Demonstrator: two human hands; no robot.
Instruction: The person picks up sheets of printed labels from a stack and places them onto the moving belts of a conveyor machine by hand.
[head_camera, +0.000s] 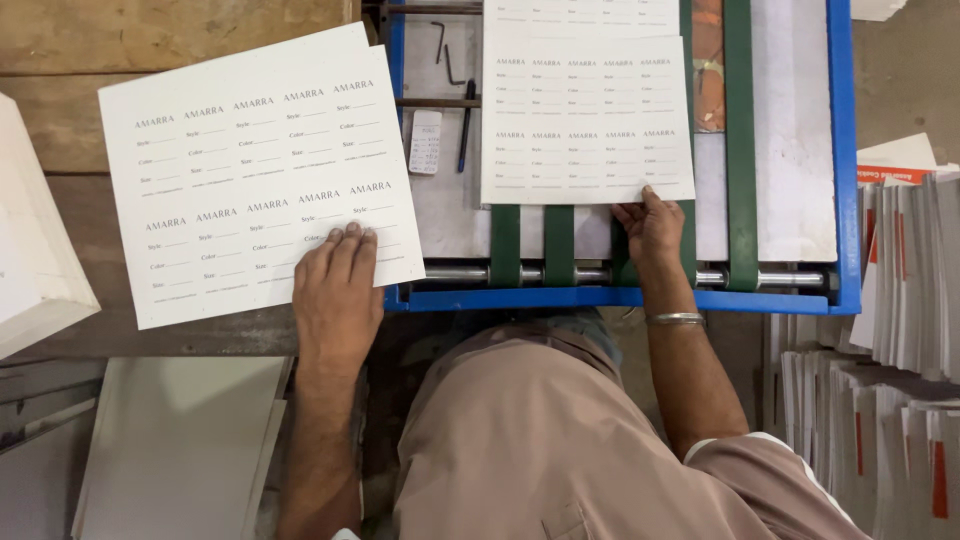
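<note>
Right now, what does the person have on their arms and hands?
Both hands are bare, with no gloves. The left hand and its forearm wear nothing at all. The right hand has a thin silver metal bangle round the wrist. Higher up that arm, the pale edge of a short sleeve shows.

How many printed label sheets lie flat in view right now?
3: one sheet on the wooden bench under the left hand, one on the machine bed at the right hand, one beyond it, partly cut off.
</note>
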